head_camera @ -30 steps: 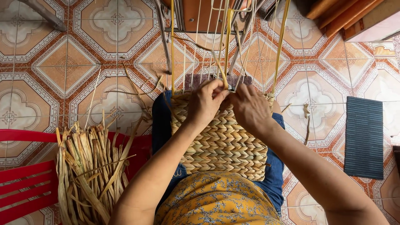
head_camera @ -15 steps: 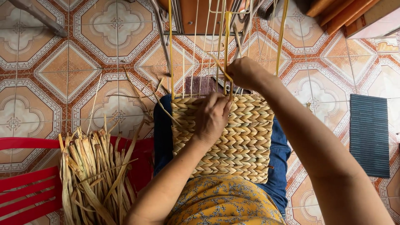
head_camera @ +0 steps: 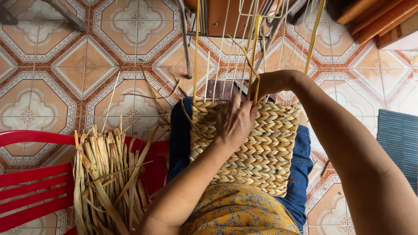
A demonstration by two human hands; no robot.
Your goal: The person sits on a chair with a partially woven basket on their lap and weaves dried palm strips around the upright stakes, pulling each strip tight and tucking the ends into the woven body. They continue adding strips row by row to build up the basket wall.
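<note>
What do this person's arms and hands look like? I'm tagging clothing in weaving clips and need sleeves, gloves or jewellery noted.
Both forearms are bare up to the edge of the picture, with no sleeves in view. The left hand and right hand wear no gloves, and no rings, watch or bracelets show. The only clothing visible is a yellow patterned top and blue trousers.

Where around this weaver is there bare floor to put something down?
Bare tiled floor lies open beyond the dried strips on the red chair, and between the right arm and the dark mat. It is crowded at the woven panel, where the left hand, right hand and upright stakes meet.
</note>
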